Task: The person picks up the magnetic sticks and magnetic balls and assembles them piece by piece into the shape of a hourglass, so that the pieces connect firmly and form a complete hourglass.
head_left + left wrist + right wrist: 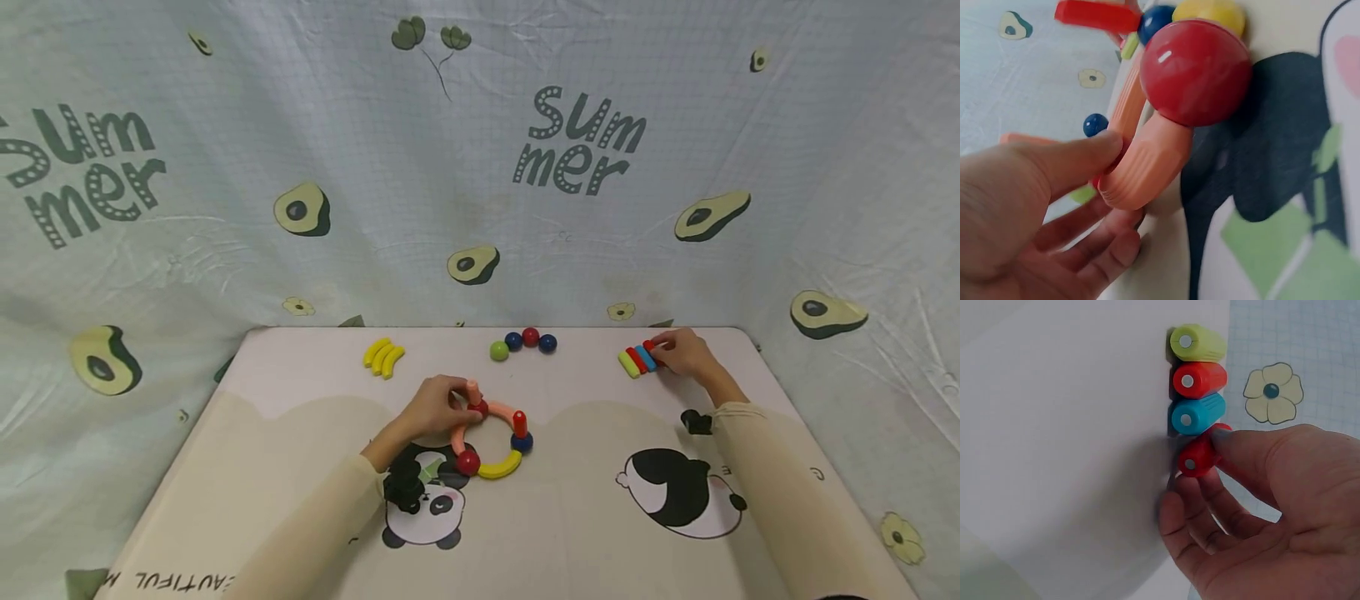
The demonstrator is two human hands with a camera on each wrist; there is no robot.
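A ring of toy building pieces lies in the middle of the table. It joins a yellow curved piece (500,467), orange curved pieces (1150,164), red balls (1196,72) and a blue ball (522,442). A red rod (520,423) stands on the blue ball, an orange rod (472,392) on the far red ball (478,408). My left hand (437,407) holds that far ball between thumb and fingers; in the left wrist view it is mostly hidden. At the back right, my right hand (1260,500) pinches a red rod (1196,456) at the end of a row.
Beside the pinched rod lie a blue rod (1197,415), another red rod (1199,380) and a lime rod (1197,342). Several yellow curved pieces (383,357) lie at the back left. A green ball (498,351) sits back centre with blue and red balls (531,337). A printed curtain (375,167) hangs behind.
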